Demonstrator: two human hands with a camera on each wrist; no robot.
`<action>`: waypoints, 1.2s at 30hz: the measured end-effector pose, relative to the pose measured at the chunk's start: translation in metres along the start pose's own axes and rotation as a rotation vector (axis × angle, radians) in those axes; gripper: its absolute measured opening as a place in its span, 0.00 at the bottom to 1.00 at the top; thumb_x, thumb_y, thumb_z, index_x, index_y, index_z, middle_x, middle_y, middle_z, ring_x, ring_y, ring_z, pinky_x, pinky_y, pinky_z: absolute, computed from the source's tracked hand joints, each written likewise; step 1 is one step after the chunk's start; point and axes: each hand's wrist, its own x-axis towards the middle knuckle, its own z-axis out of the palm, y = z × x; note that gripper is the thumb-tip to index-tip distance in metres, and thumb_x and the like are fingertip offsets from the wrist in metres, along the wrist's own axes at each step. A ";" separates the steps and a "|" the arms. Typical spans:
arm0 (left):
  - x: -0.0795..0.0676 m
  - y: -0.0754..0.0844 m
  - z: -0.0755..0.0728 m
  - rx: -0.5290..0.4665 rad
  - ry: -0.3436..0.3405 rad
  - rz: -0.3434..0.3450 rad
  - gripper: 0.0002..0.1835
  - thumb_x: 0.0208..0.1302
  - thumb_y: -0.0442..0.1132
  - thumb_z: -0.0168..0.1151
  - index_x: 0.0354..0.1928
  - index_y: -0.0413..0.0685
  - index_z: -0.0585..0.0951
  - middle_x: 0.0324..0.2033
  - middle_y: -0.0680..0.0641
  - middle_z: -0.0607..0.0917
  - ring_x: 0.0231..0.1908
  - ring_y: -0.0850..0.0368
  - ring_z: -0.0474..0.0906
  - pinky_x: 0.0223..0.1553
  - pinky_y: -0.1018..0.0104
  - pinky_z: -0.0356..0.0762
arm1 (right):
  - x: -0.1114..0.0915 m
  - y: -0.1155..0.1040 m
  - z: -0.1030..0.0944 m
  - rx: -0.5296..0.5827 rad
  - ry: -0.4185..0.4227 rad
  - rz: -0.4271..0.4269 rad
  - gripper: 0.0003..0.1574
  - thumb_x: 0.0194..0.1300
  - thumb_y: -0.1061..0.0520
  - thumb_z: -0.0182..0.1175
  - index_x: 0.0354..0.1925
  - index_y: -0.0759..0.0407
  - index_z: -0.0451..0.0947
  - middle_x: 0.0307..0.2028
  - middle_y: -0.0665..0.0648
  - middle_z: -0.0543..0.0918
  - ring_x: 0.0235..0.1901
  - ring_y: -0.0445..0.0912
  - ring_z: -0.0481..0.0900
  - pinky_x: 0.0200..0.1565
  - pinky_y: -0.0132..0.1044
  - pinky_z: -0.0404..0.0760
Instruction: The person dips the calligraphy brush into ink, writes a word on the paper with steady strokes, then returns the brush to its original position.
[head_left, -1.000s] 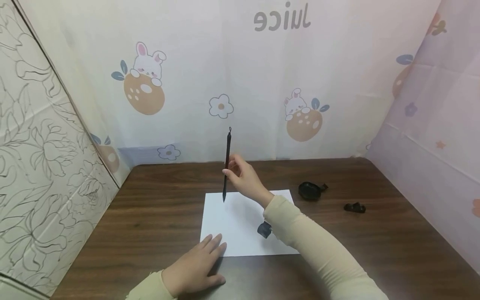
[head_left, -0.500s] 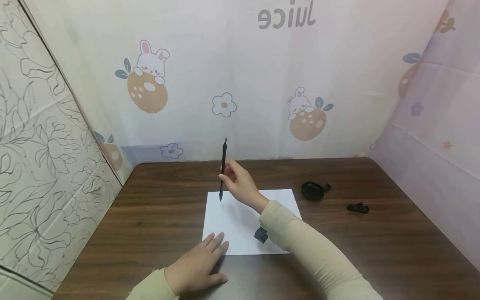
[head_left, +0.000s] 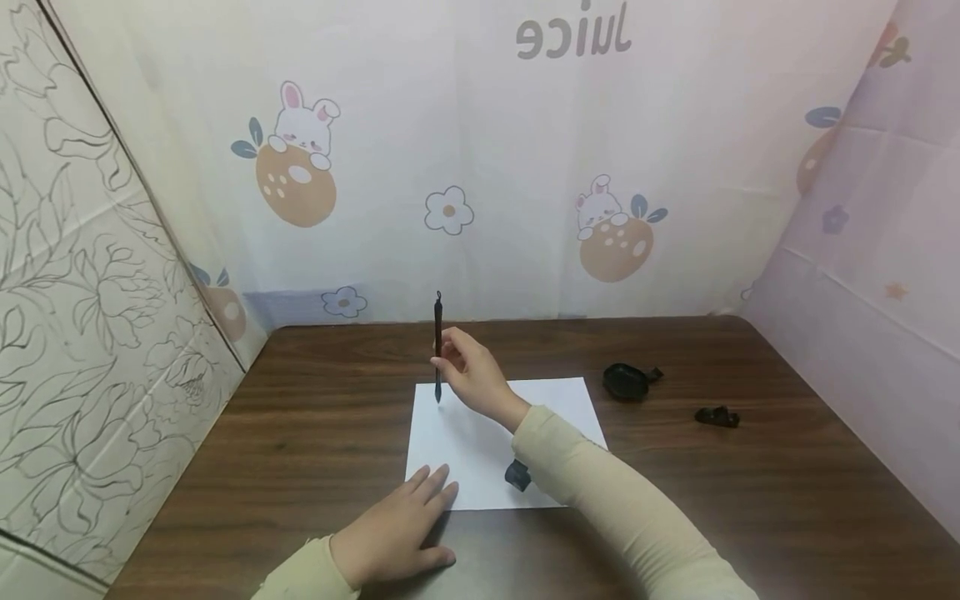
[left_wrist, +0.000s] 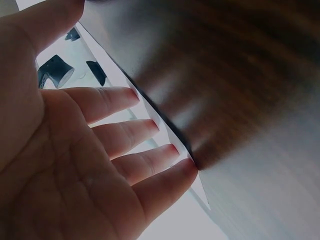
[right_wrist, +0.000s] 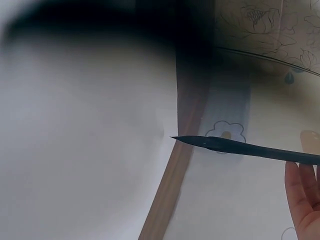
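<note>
A dark writing brush (head_left: 438,312) stands almost upright above the far left part of a white sheet of paper (head_left: 476,479). My right hand (head_left: 478,375) pinches its shaft between thumb and fingers. In the right wrist view the brush's pointed dark tip (right_wrist: 192,141) shows close to the paper; whether it touches I cannot tell. My left hand (head_left: 397,527) lies palm down at the sheet's near left corner, its fingers spread and straight. The left wrist view shows that palm (left_wrist: 65,165) from below, with fingertips over the paper's edge.
To the right of the paper sits a small black oval dish (head_left: 626,382) with a stubby projection. A small black brush-rest-like piece (head_left: 717,417) lies farther right on the brown wooden table (head_left: 300,467). A printed curtain (head_left: 510,250) hangs behind the table.
My right hand has moved left and slightly nearer with the brush, which has gone from a slight tilt to nearly upright. The left hand stays on the paper; the head view shifted slightly.
</note>
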 end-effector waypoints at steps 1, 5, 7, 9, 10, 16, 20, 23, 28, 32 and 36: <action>0.000 0.000 0.000 0.001 -0.001 0.000 0.42 0.60 0.65 0.61 0.71 0.49 0.67 0.73 0.41 0.64 0.70 0.37 0.63 0.67 0.44 0.67 | 0.000 0.000 0.000 -0.001 -0.005 0.003 0.12 0.70 0.59 0.59 0.50 0.56 0.72 0.40 0.55 0.80 0.40 0.45 0.80 0.44 0.36 0.83; 0.000 0.000 0.000 -0.005 -0.002 -0.001 0.42 0.60 0.65 0.61 0.71 0.48 0.67 0.73 0.40 0.64 0.71 0.37 0.62 0.67 0.43 0.67 | -0.001 -0.001 0.001 -0.002 -0.028 0.017 0.12 0.70 0.57 0.59 0.51 0.54 0.72 0.42 0.54 0.80 0.41 0.45 0.79 0.45 0.37 0.83; 0.000 0.000 -0.001 -0.004 -0.004 -0.003 0.43 0.60 0.65 0.61 0.71 0.49 0.67 0.73 0.40 0.64 0.71 0.37 0.62 0.67 0.43 0.67 | -0.002 -0.002 0.002 -0.011 -0.041 0.024 0.13 0.70 0.57 0.59 0.52 0.53 0.72 0.43 0.54 0.80 0.42 0.44 0.79 0.45 0.37 0.82; 0.000 0.000 -0.002 -0.009 -0.010 -0.006 0.43 0.60 0.65 0.61 0.71 0.49 0.67 0.73 0.40 0.64 0.71 0.37 0.61 0.67 0.43 0.66 | -0.002 -0.001 0.002 -0.019 -0.053 0.030 0.13 0.70 0.57 0.59 0.52 0.53 0.72 0.43 0.53 0.80 0.42 0.44 0.79 0.45 0.36 0.82; 0.000 0.001 -0.002 -0.011 -0.013 -0.007 0.43 0.60 0.66 0.61 0.71 0.49 0.67 0.73 0.40 0.64 0.71 0.37 0.61 0.67 0.43 0.66 | -0.003 -0.002 0.002 -0.023 -0.057 0.034 0.13 0.70 0.57 0.59 0.52 0.53 0.72 0.43 0.53 0.80 0.42 0.44 0.78 0.44 0.36 0.82; 0.002 0.001 -0.002 -0.028 -0.043 -0.018 0.42 0.60 0.66 0.60 0.71 0.51 0.67 0.73 0.41 0.63 0.72 0.37 0.61 0.67 0.42 0.66 | -0.005 -0.003 0.002 -0.012 -0.077 0.047 0.13 0.70 0.57 0.59 0.51 0.53 0.72 0.43 0.53 0.80 0.41 0.44 0.78 0.44 0.35 0.81; 0.003 0.001 -0.002 -0.037 -0.051 -0.020 0.42 0.60 0.65 0.60 0.71 0.51 0.67 0.73 0.41 0.63 0.72 0.37 0.60 0.67 0.41 0.66 | -0.007 -0.003 0.001 -0.002 -0.087 0.050 0.13 0.71 0.56 0.58 0.52 0.53 0.72 0.43 0.53 0.80 0.41 0.44 0.79 0.44 0.34 0.82; 0.002 0.001 -0.003 -0.039 -0.054 -0.021 0.42 0.60 0.66 0.60 0.71 0.51 0.67 0.73 0.41 0.63 0.72 0.37 0.60 0.67 0.42 0.66 | -0.008 -0.003 0.001 0.013 -0.099 0.059 0.13 0.71 0.56 0.58 0.52 0.52 0.71 0.42 0.54 0.80 0.40 0.44 0.79 0.43 0.34 0.82; 0.002 0.002 -0.002 -0.029 -0.036 -0.011 0.43 0.60 0.66 0.60 0.71 0.51 0.67 0.73 0.41 0.63 0.71 0.37 0.61 0.67 0.42 0.66 | -0.011 -0.002 0.002 0.031 -0.116 0.074 0.14 0.71 0.55 0.58 0.53 0.52 0.71 0.42 0.53 0.80 0.38 0.43 0.79 0.41 0.33 0.82; 0.002 0.002 -0.001 -0.029 -0.037 -0.014 0.43 0.60 0.66 0.60 0.72 0.51 0.67 0.73 0.41 0.63 0.72 0.37 0.60 0.67 0.42 0.66 | -0.012 -0.002 0.004 0.037 -0.117 0.072 0.15 0.70 0.57 0.59 0.53 0.52 0.71 0.41 0.54 0.81 0.37 0.42 0.79 0.40 0.32 0.81; 0.002 0.001 0.000 -0.037 -0.040 -0.018 0.43 0.60 0.65 0.60 0.72 0.51 0.67 0.73 0.41 0.63 0.72 0.38 0.60 0.67 0.43 0.66 | -0.013 -0.003 0.004 0.037 -0.125 0.058 0.15 0.70 0.57 0.59 0.53 0.52 0.71 0.40 0.53 0.81 0.36 0.42 0.79 0.38 0.31 0.81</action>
